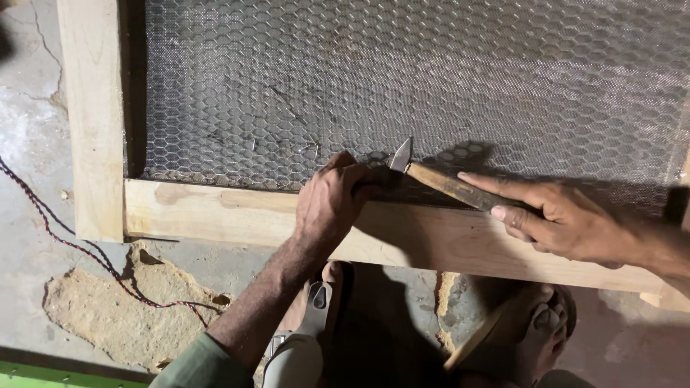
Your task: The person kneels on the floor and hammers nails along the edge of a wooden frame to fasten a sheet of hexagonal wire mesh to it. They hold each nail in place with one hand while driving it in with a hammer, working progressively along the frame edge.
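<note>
left hand [329, 205] sits at centre of view, fingers curled tight and pressed down where the grey hexagonal wire mesh [431, 79] meets the pale wooden frame rail [215, 215]; looks pinched on sthg small at the mesh edge but can't tell what, it's hidden under the fingers. right hand [568, 219] comes in from 3 o'clock, clamped round the wooden handle of a small hammer [445, 183], index finger laid straight along the handle. hammer's metal head [400, 154] is just at 1 o'clock of the left hand's knuckles, pointed tip up, touching or almost touching the mesh edge, can't tell which. hands are apart w/ the hammer between them. mesh fills the top of the view from 10 to 2 o'clock, lying over the frame opening; a few small thin nails [287, 147] lie loose on it at 11 o'clock of the left hand. upright pale wooden frame post [90, 115] runs down the 9 o'clock side & meets the rail at a corner. below the rail, at 6 o'clock, two feet in sandals [316, 316] on the cracked grey concrete floor [29, 215], w/ a broken sandy patch [108, 309] at 7 o'clock. red and black twisted wire [72, 244] crosses the floor from 9 towards 7 o'clock. green sleeve [205, 366] at the bottom edge.
</note>
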Available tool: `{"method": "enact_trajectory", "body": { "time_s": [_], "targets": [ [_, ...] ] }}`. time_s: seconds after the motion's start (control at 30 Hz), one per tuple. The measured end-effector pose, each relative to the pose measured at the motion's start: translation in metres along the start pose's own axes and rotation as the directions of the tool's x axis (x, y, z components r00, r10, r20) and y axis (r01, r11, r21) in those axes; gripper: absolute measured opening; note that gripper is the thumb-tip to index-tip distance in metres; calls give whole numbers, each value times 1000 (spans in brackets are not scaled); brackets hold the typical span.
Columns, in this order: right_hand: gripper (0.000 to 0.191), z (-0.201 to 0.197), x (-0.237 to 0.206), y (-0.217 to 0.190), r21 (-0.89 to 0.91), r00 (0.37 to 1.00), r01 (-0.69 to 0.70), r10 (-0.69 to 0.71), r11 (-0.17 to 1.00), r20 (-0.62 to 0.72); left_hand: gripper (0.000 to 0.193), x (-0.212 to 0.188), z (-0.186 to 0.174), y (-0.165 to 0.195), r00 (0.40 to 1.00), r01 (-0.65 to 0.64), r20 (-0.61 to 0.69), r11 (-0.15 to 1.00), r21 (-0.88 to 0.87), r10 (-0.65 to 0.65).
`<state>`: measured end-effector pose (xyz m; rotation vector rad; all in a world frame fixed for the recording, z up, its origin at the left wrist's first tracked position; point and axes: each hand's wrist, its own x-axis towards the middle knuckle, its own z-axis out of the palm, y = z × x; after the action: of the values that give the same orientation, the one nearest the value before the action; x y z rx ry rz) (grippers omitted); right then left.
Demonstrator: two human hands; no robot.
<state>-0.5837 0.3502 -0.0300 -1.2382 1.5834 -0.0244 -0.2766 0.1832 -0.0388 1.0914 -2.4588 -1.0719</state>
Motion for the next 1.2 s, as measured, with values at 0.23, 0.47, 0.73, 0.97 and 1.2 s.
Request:
{"method": "enact_trajectory", "body": {
  "time_s": [0.23,0.47,0.73,0.97,1.2],
  "targets": [
    [73,-15,1,-17,125,987,-129,115,984,108,16,2,5,-5,999,49,8,999,14,-49],
    [68,-28,13,-30,73,972,-190,177,979,153,40,4,11,-14,998,60,-24,998,-14,-60],
    [66,-23,25,-3,18,994,-42,39,999,104,43,12,18,-23,985,151,70,984,98,-158],
    [59,-11,27,13,-11,994,-2,4,1000,112,43,14,16,-24,987,113,101,985,133,-127],
    [67,-18,12,-6,-4,979,-170,169,986,115,41,17,12,-25,990,37,135,994,98,-50]
  ]
}}
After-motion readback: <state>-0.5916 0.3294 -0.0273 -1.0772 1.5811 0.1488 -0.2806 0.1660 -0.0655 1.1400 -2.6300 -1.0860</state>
